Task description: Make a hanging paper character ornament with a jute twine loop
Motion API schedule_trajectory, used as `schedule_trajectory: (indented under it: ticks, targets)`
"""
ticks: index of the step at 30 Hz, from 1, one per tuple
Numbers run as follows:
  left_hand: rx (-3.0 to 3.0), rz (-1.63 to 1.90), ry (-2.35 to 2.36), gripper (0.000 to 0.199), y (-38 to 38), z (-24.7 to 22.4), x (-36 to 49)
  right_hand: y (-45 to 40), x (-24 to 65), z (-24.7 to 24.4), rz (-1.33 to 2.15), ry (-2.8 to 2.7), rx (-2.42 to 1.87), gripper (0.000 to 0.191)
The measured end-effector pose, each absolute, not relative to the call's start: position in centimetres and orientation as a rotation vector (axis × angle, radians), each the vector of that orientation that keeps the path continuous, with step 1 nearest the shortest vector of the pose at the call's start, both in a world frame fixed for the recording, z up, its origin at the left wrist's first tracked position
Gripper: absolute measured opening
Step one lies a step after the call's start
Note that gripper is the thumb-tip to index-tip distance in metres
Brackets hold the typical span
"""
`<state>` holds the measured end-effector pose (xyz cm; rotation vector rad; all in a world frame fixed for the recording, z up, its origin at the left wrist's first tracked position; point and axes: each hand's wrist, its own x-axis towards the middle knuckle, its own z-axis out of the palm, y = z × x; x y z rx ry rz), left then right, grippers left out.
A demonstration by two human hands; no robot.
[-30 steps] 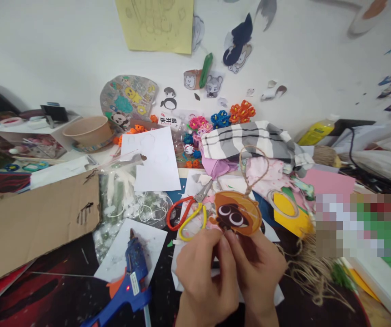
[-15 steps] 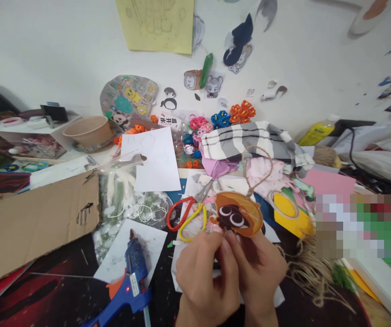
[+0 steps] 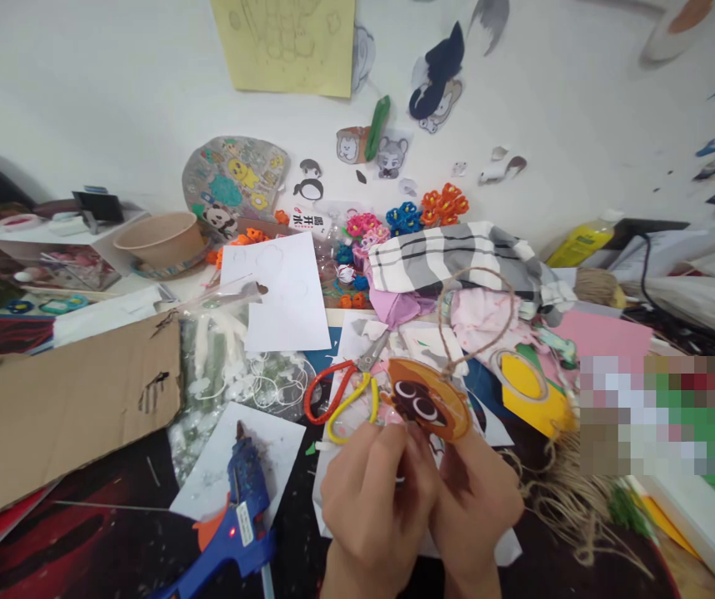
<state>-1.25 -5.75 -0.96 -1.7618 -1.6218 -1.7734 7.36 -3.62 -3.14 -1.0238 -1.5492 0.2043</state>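
Observation:
My left hand (image 3: 373, 499) and my right hand (image 3: 473, 503) are pressed together low in the centre, fingers pinched at the lower edge of an orange cartoon figure (image 3: 454, 408). The figure has a dark face with big white eyes and is tilted. A loop of brown twine (image 3: 510, 320) rises from its top. My fingertips hide the figure's lower part. Behind my left hand, scissors with one red and one yellow handle (image 3: 367, 384) lie open on papers. White paper (image 3: 507, 545) shows beneath my hands.
A blue glue gun (image 3: 249, 532) with a red light lies on white paper at the lower left. Cardboard (image 3: 71, 408) covers the left side. Loose twine (image 3: 573, 507) and a yellow piece with a tape ring (image 3: 535, 391) are at the right. Checked cloth (image 3: 470, 262) lies behind.
The orange figure has tilted further and shifted slightly left, and its twine loop has swung right and opened wider. Both hands stay nearly in place, still pinching.

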Motion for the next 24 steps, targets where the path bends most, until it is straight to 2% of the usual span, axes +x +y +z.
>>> schedule_trajectory:
  ticks: [11,24]
  targets:
    - [-1.747,-1.734,-1.631,0.017,-5.6,-0.6,-1.4,-3.8,7.7,-4.1,0.254,-1.521,-1.026,0.023]
    - [-1.769,-1.764,-1.651,0.016,-5.5,-0.2,-1.6,-3.8,7.7,-3.1,0.239,-1.597,-1.025,0.021]
